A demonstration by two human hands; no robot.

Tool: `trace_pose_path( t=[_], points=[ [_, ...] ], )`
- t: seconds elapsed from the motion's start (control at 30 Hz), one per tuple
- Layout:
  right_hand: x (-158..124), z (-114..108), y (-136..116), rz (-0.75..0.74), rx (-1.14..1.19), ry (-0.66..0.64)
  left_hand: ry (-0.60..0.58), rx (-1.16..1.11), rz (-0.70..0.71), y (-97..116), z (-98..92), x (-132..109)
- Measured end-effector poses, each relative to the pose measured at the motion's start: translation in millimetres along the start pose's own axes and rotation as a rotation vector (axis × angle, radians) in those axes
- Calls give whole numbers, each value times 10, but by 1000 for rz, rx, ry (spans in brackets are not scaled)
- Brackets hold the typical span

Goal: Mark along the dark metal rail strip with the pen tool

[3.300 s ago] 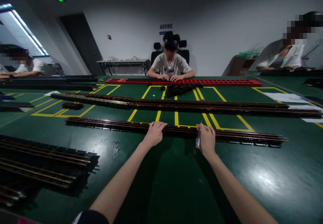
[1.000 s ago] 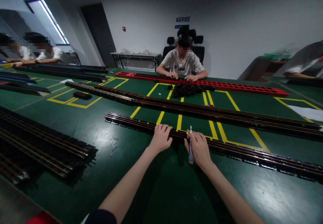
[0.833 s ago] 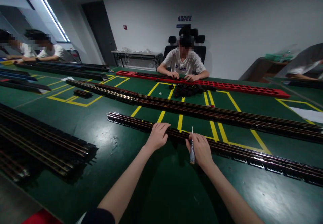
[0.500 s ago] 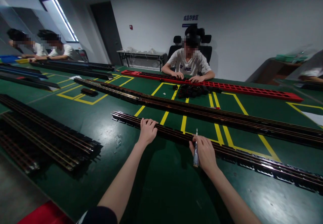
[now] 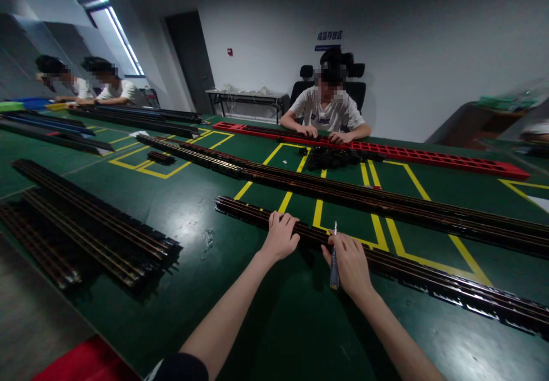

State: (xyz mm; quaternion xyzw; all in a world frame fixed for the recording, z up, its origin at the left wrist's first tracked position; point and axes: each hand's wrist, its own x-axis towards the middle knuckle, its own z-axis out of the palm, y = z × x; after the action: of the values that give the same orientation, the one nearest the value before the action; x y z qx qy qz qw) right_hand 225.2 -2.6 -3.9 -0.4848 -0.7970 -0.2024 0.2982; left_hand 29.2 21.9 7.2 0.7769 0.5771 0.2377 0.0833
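Observation:
A long black slatted strip point(image 5: 253, 214) with copper-coloured rods along it lies across the green table in front of me. My left hand point(image 5: 282, 235) is closed over the strip near its left end, fingers on the far edge and thumb on the near side. Further right, my right hand point(image 5: 350, 260) holds a slim screwdriver point(image 5: 334, 264) between thumb and fingers, its metal shaft pointing up and away. The fingers of that hand also touch the strip. Its right part runs out towards the right edge of the view.
Another long dark strip point(image 5: 343, 193) lies beyond mine. Several similar strips point(image 5: 98, 215) are stacked at the left. Yellow tape lines point(image 5: 394, 238) mark the green table. Opposite, a person point(image 5: 328, 106) works at a red slotted rail point(image 5: 429, 155) beside a pile of black parts point(image 5: 330, 158).
The strip has slid to the right with my left hand, which is now closer to my right hand. The right hand still holds the screwdriver in nearly the same place. The view has shifted slightly.

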Motion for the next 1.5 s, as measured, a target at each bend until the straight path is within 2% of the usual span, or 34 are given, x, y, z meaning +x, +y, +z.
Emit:
trace_pose_path(
  t=[0.37,0.73,0.97,1.5],
  points=[
    [44,-18,-11,36,41,-25,-1,-71,-7,3,0,1],
    [13,-3,-8,12,44,34,18,-118,6,-13,-9,-35],
    [27,-15,-14,7,23,27,18,-117,5,-37,-20,-37],
    [-1,-66,145,-28,17,-8,8,-138,35,24,-59,-81]
  ],
)
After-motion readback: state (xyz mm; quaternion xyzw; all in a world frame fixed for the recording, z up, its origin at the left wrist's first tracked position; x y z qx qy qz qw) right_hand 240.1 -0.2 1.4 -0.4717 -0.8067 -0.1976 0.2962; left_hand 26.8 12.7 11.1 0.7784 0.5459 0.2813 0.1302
